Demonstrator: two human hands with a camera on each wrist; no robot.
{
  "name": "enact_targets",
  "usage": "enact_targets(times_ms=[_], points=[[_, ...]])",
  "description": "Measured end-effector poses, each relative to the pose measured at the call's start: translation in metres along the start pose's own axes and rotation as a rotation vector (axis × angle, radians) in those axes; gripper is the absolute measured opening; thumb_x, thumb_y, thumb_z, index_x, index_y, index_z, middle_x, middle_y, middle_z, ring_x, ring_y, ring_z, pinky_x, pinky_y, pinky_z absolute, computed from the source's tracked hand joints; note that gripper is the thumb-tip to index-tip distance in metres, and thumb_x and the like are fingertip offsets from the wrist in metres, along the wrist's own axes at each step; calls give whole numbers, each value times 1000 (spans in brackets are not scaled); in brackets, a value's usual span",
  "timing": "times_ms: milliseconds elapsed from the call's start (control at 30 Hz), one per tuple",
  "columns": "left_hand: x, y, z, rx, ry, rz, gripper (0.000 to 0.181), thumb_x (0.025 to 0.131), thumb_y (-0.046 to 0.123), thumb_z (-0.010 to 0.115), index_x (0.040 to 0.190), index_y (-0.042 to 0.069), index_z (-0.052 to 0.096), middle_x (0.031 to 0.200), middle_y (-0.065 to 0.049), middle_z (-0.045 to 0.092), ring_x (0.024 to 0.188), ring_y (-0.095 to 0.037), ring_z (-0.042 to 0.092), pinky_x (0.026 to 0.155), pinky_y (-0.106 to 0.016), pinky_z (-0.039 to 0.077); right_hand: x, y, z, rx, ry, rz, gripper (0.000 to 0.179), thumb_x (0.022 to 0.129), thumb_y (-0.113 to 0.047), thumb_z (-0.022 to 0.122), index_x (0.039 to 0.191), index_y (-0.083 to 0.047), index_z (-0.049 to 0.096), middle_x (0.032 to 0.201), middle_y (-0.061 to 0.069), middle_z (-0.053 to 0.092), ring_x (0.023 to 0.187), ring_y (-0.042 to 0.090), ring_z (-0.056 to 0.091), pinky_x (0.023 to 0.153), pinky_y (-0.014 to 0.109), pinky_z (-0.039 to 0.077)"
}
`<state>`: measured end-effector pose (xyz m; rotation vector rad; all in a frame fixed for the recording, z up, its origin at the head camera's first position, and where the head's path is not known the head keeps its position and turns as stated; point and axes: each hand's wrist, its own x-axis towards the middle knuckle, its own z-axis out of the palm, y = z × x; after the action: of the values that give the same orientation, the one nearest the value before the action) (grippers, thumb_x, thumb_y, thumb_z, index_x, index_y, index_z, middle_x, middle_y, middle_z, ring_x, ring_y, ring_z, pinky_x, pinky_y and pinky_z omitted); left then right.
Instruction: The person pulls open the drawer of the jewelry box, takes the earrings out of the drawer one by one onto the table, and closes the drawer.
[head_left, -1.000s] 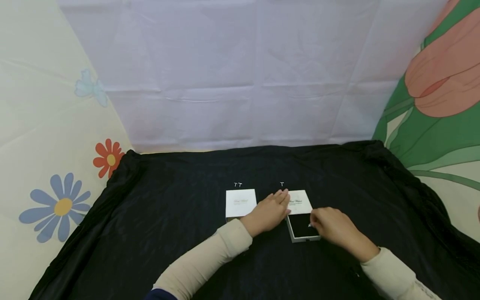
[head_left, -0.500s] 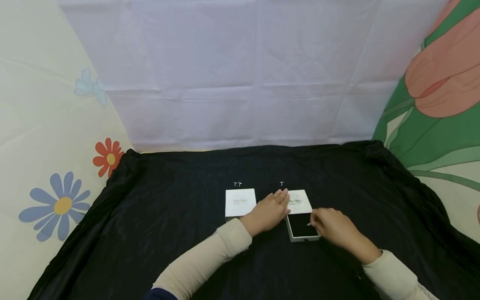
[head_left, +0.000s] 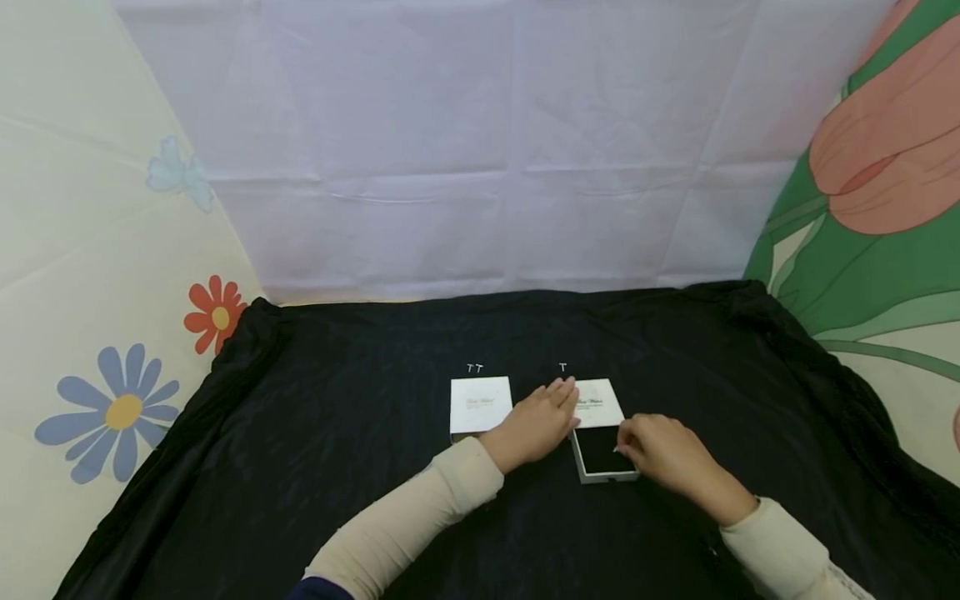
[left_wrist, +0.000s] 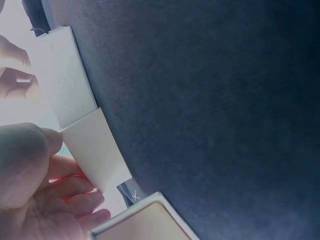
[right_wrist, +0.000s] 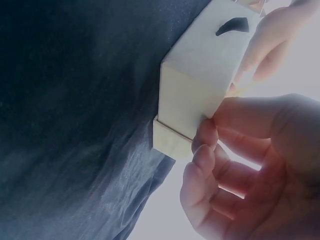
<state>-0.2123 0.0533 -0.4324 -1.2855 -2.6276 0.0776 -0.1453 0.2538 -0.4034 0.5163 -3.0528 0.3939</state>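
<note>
A white sliding box point(head_left: 600, 402) with dark lettering stands with its drawer pulled out towards me, showing a black insert point(head_left: 598, 454). My left hand point(head_left: 534, 425) lies against the box's left side with fingers nearly straight, the fingertips at its lid; in the left wrist view, the thumb point(left_wrist: 52, 141) touches near where drawer and sleeve meet. At the drawer's right edge, my right hand point(head_left: 666, 450) pinches a small silvery piece point(head_left: 618, 450) between thumb and forefinger, over the insert. Its exact kind is hidden by the fingers.
To the left stands a second white box point(head_left: 480, 403), its front partly behind my left wrist. Beyond the boxes, small white T-shaped pieces point(head_left: 476, 368) sit on the black cloth point(head_left: 360, 400), with a single T-shaped piece point(head_left: 563, 367) further right. White sheeting point(head_left: 480, 167) hangs behind.
My right fingertips have shifted very slightly left over the insert with the small silvery piece. The left hand and both boxes stay in place.
</note>
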Motion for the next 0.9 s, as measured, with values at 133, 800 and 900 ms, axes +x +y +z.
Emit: enact_targets(times_ms=[133, 800, 900], points=[[0, 0, -1, -6, -4, -1, 46, 103, 31, 45, 139, 3, 49, 148, -11, 42, 134, -23, 43, 106, -34, 39, 0, 0, 0, 15, -4, 14, 14, 80, -10, 76, 73, -17, 66, 70, -7, 58, 58, 4, 49, 51, 27, 42], [0, -1, -3, -30, -13, 5, 46, 103, 30, 44, 140, 2, 47, 148, -13, 42, 135, -24, 42, 107, -34, 38, 2, -1, -5, 77, 24, 8, 14, 81, -13, 76, 74, -20, 67, 62, -11, 49, 53, 2, 42, 49, 24, 36], [0, -1, -2, -37, -12, 7, 47, 103, 30, 44, 140, 2, 47, 148, -13, 41, 135, -24, 42, 107, -35, 38, 3, -1, -7, 83, 46, -8, 13, 81, -13, 76, 73, -20, 67, 62, -12, 50, 53, 1, 42, 49, 24, 36]])
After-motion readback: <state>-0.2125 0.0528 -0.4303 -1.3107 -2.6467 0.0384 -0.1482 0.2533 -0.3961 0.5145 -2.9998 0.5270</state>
